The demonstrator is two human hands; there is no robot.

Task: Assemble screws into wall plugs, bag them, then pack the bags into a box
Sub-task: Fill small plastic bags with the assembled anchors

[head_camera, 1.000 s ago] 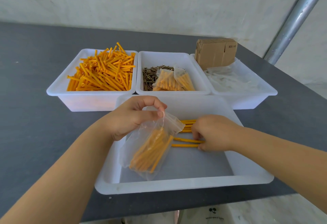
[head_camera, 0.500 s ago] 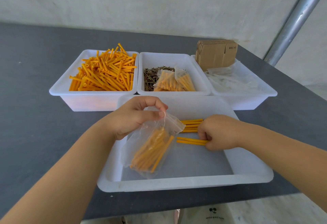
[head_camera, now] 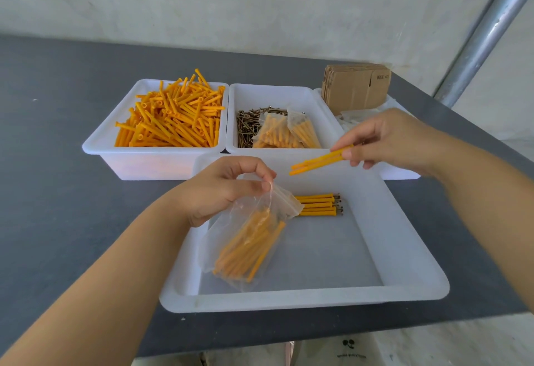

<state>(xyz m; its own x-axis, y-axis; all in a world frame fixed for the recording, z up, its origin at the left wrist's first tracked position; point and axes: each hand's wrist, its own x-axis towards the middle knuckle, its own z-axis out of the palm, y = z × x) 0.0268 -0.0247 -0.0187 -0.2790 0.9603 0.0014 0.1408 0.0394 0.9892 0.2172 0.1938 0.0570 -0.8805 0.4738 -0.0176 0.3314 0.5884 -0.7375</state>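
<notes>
My left hand [head_camera: 222, 186] pinches the top edge of a clear plastic bag [head_camera: 248, 238] that holds several orange wall plugs with screws, hanging over the near white tray [head_camera: 289, 299]. My right hand [head_camera: 387, 140] pinches a few assembled orange plugs [head_camera: 318, 161], held in the air above the tray's far edge. Several more assembled plugs [head_camera: 318, 205] lie in a row on the tray floor, screw heads to the right.
Three white bins stand behind the tray: loose orange plugs [head_camera: 173, 117] on the left, screws [head_camera: 248, 125] with two filled bags [head_camera: 286, 133] in the middle, empty bags [head_camera: 355, 115] and flat cardboard boxes [head_camera: 355, 86] on the right. A metal pole [head_camera: 488, 30] rises at far right.
My right hand has picked up a few plugs from the tray floor and lifted them up and away to the right. My left hand still holds the bag.
</notes>
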